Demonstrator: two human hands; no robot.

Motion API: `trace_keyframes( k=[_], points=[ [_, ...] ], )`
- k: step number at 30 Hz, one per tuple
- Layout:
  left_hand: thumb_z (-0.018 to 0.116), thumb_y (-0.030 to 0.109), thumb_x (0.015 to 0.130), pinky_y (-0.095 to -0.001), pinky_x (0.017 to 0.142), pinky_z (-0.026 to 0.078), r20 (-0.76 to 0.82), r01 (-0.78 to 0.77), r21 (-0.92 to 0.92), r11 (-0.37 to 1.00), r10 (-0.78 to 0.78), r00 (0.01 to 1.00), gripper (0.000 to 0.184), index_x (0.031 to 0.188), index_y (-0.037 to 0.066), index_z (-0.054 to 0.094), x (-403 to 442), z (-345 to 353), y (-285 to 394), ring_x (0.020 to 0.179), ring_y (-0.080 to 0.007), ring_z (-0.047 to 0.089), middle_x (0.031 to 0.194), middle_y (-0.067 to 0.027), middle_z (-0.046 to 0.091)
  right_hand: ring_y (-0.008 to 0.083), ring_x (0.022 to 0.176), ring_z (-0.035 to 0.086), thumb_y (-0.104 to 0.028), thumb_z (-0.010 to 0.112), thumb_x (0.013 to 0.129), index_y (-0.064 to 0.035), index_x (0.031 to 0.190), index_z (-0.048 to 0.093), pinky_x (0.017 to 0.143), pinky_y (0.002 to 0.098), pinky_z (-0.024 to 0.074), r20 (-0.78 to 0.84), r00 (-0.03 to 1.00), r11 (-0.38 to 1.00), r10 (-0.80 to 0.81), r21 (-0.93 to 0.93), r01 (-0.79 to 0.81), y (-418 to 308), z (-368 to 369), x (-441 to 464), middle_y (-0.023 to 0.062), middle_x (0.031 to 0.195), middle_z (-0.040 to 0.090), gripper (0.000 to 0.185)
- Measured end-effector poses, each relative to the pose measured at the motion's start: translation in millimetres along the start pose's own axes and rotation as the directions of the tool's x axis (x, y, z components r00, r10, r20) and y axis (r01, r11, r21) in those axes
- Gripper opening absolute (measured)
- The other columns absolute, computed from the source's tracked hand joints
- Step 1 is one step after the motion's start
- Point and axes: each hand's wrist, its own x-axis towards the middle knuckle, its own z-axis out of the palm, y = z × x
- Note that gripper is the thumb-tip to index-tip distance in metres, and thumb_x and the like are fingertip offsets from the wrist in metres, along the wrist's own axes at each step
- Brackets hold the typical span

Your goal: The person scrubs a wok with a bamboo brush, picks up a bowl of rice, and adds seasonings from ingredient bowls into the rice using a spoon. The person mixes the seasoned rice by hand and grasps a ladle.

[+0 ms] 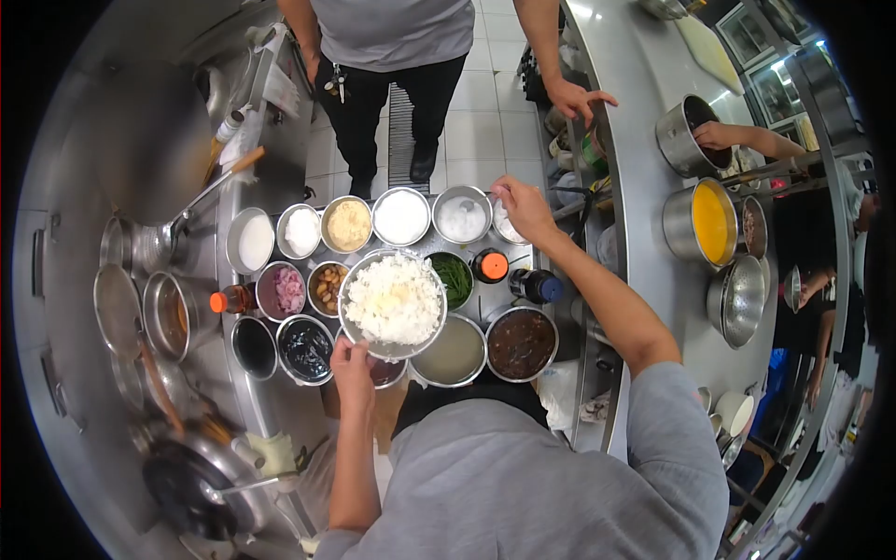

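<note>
My left hand (pixel 352 364) grips the rim of a metal bowl (pixel 350 331) heaped with white rice (pixel 395 297); a pale yellow patch lies on the rice. The bowl is held above the seasoning containers and partly covers some of them. My right hand (pixel 525 210) is closed at the handle of a small spoon (pixel 478 200), whose end is in a container of white granules (pixel 461 219). Beside that container are a pot of white powder (pixel 401 217) and, partly under my right hand, another white-filled container (pixel 509 227). Chopped greens (pixel 452 280) sit between my hands.
Nearby stand an orange-capped bottle (pixel 490 266), a blue-capped bottle (pixel 537 287), a dark brown sauce pot (pixel 522 343) and a cloudy liquid pot (pixel 450 351). A wok (pixel 191 490) and ladle (pixel 159 245) are at left. Opposite stands a person (pixel 401 84); another person's hand (pixel 717 137) reaches into a pot.
</note>
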Motion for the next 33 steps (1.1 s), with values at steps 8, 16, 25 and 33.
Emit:
trace_keyframes(
  k=[8, 16, 25, 33],
  points=[
    [0.054, 0.001, 0.089, -0.0287, 0.072, 0.055, -0.014, 0.003, 0.049, 0.999, -0.002, 1.000, 0.016, 0.078, 0.009, 0.046, 5, 3, -2, 0.082, -0.0113, 0.060, 0.090, -0.0025, 0.060, 0.0344, 0.080, 0.066, -0.018, 0.051, 0.096, -0.0046, 0.100, 0.061, 0.072, 0.0434, 0.0499, 0.064, 0.998, 0.999, 0.002, 0.054, -0.005, 24, 8, 2, 0.0131, 0.084, 0.070, 0.018],
    [0.052, 0.000, 0.090, -0.0294, 0.071, 0.055, -0.037, 0.004, 0.032, 0.999, -0.003, 0.999, 0.017, 0.078, 0.010, 0.046, 4, 10, -1, 0.080, -0.0114, 0.060, 0.089, -0.0024, 0.060, 0.0236, 0.060, 0.062, -0.018, 0.051, 0.097, -0.0039, 0.099, 0.061, 0.061, 0.0371, 0.0508, 0.049, 0.997, 0.990, 0.064, 0.125, -0.070, 25, 9, -1, 0.0102, 0.079, 0.070, 0.017],
    [0.054, 0.002, 0.091, -0.0299, 0.070, 0.056, -0.053, -0.005, 0.040, 0.999, 0.007, 0.999, 0.017, 0.078, 0.010, 0.046, 2, 3, 1, 0.080, -0.0117, 0.061, 0.089, -0.0019, 0.061, 0.0094, 0.059, 0.058, -0.016, 0.048, 0.099, -0.0024, 0.103, 0.058, 0.046, 0.0270, 0.0543, 0.138, 0.932, 0.841, 0.335, 0.402, -0.362, 44, 11, 3, 0.0083, 0.083, 0.067, 0.017],
    [0.055, 0.003, 0.090, -0.0290, 0.069, 0.055, -0.061, 0.006, 0.058, 0.998, -0.002, 0.998, 0.016, 0.079, 0.010, 0.047, 3, -2, 0, 0.081, -0.0116, 0.061, 0.090, -0.0020, 0.061, 0.0105, 0.060, 0.058, -0.016, 0.047, 0.099, -0.0010, 0.103, 0.057, 0.047, 0.0283, 0.0558, 0.161, 0.917, 0.763, 0.365, 0.513, -0.393, 54, 10, 3, 0.0099, 0.086, 0.067, 0.019]
  ],
)
